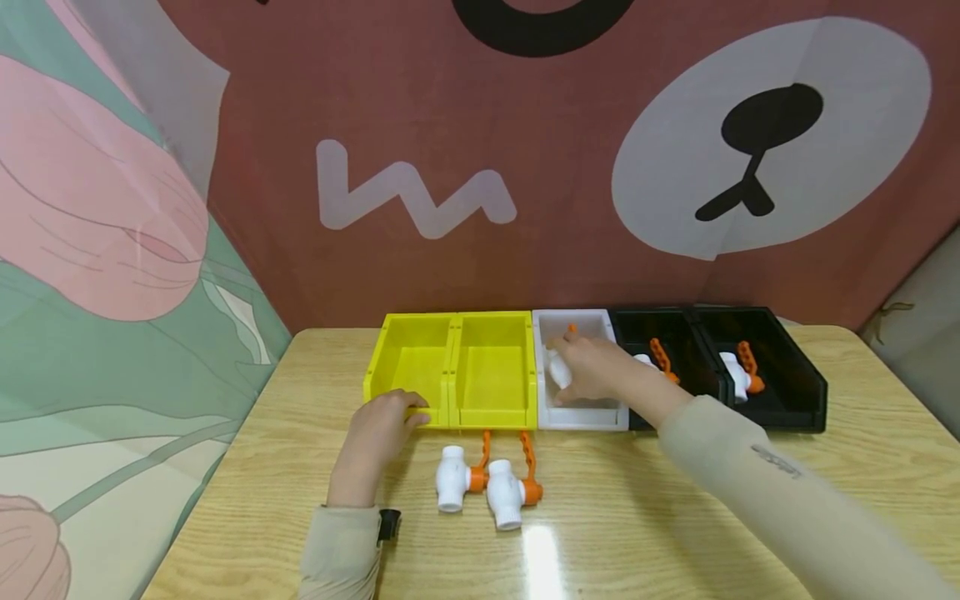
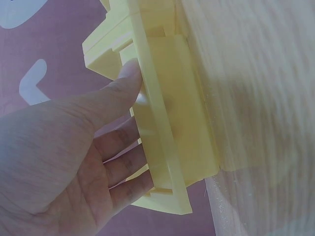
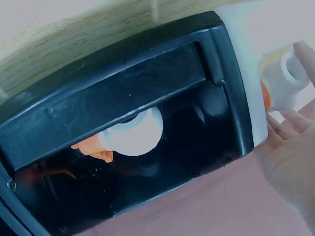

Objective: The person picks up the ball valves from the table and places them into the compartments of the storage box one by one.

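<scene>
5 bins (image 1: 411, 367), 5 valves (image 1: 453, 477), 2 hands (image 1: 378, 433)

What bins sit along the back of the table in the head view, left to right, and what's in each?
Left yellow bin, no valve visible → second yellow bin, likewise → white bin, right hand holding a valve → black bin, one valve → far black bin, one valve.

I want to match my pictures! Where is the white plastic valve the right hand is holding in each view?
Head: white plastic valve under the right hand, in the white bin.
Left wrist: not in it.
Right wrist: top right, by the fingertips.
Shared landmark: black bin beside it.
</scene>
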A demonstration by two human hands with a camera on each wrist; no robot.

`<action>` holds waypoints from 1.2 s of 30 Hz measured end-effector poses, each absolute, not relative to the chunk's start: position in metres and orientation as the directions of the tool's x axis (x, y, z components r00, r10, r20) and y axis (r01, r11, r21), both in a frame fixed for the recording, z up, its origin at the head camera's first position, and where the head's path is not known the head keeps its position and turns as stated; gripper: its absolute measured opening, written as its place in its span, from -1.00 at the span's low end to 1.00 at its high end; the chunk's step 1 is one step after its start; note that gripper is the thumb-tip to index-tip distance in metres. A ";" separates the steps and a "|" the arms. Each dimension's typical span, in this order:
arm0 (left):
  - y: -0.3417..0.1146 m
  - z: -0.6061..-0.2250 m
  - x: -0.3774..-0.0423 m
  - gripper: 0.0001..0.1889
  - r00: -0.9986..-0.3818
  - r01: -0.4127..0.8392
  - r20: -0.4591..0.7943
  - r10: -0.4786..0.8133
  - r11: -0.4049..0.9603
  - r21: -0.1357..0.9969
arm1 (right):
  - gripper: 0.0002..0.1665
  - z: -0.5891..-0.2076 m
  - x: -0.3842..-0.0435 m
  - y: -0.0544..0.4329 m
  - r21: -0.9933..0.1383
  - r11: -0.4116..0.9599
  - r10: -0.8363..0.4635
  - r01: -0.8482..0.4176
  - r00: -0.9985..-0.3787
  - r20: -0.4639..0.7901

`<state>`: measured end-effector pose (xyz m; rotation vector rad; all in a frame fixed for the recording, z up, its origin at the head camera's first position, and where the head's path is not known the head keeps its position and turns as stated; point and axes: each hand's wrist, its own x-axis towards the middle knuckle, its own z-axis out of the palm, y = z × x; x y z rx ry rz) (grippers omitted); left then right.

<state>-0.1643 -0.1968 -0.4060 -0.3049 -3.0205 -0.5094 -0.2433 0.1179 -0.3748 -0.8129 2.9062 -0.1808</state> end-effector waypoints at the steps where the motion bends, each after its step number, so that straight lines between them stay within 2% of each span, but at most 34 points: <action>1: -0.197 -0.406 -0.164 -0.79 -0.978 0.206 0.096 0.184 0.926 0.318 | 0.05 -0.376 -0.244 0.117 -0.145 0.849 -0.522 -0.508 -0.849 -0.083; 14: -0.198 -0.405 -0.163 -0.79 -0.977 0.212 0.103 0.188 0.925 0.316 | 0.06 -0.385 -0.248 0.110 -0.129 0.868 -0.494 -0.480 -0.860 -0.129; 24: -0.197 -0.405 -0.162 -0.80 -0.976 0.215 0.105 0.191 0.923 0.318 | -0.09 -0.393 -0.250 0.108 -0.082 0.879 -0.476 -0.469 -0.869 -0.135; 36: -0.196 -0.406 -0.163 -0.80 -0.976 0.217 0.103 0.194 0.923 0.318 | -0.07 -0.395 -0.245 0.109 -0.079 0.887 -0.462 -0.455 -0.878 -0.126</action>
